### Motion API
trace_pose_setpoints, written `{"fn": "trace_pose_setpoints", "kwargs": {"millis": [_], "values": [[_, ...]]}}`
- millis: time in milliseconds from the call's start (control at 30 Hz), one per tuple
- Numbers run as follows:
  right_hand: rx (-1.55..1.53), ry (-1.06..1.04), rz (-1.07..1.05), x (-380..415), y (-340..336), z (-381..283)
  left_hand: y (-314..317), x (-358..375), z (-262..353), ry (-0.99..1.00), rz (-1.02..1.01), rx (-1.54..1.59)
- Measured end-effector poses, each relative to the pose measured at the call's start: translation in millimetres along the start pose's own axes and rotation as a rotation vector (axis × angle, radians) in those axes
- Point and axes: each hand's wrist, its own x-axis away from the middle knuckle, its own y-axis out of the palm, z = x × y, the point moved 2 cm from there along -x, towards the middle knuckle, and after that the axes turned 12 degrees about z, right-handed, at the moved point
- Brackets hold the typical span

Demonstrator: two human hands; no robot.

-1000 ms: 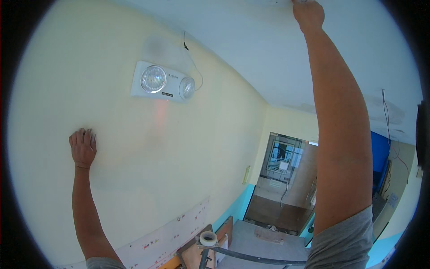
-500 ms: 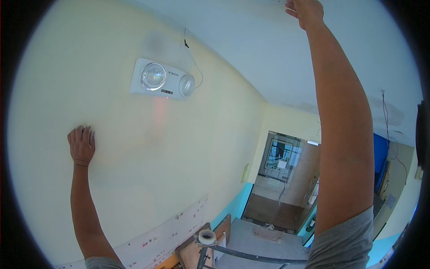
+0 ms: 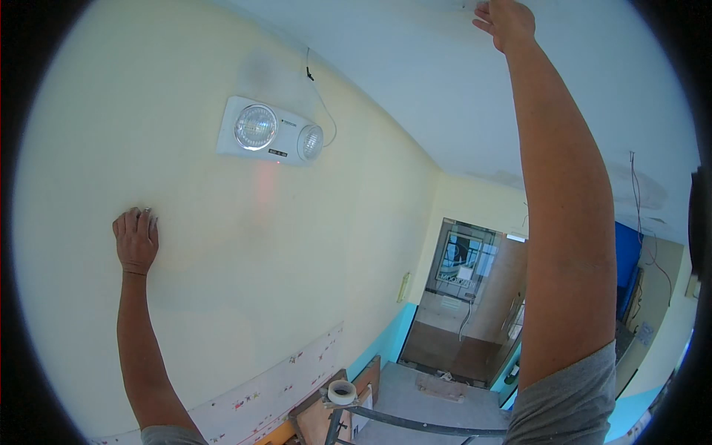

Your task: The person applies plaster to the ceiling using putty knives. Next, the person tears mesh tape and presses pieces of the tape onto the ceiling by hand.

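Observation:
My left hand [image 3: 136, 241] rests against the cream wall [image 3: 200, 222], its fingers bent and close together. A small shiny bit shows at its fingertips, too small to name. My right hand [image 3: 512, 24] is raised to the white ceiling [image 3: 415, 67], cut off in part by the top edge of the view. Its fingers curl inward near a small dark spot there, and whatever they pinch is hidden. On the wall between my arms hangs a white twin-lamp emergency light [image 3: 271, 131]; a thin cable [image 3: 324, 107] runs from it up to the ceiling.
Below me a dark metal rail [image 3: 430, 428] curves across, with a tape roll [image 3: 342, 392] on it. Boards [image 3: 315, 419] lean by the wall. A glass door [image 3: 463, 289] stands at the far end. Loose wires [image 3: 637, 189] dangle from the ceiling at right.
The view has shifted very slightly. Both hands keep their places on the wall and at the ceiling.

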Motion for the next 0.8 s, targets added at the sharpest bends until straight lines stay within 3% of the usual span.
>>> {"fn": "trace_pose_setpoints", "kwargs": {"millis": [400, 800], "values": [[0.041, 0.06, -0.019, -2.0, -8.2, -1.3, -0.5, -0.2, 0.1, 0.018, 0.015, -0.006], [0.032, -0.042, -0.071, -26.8, -12.0, 16.3, -1.8, -1.7, 1.1, -0.001, 0.002, -0.009]]}}
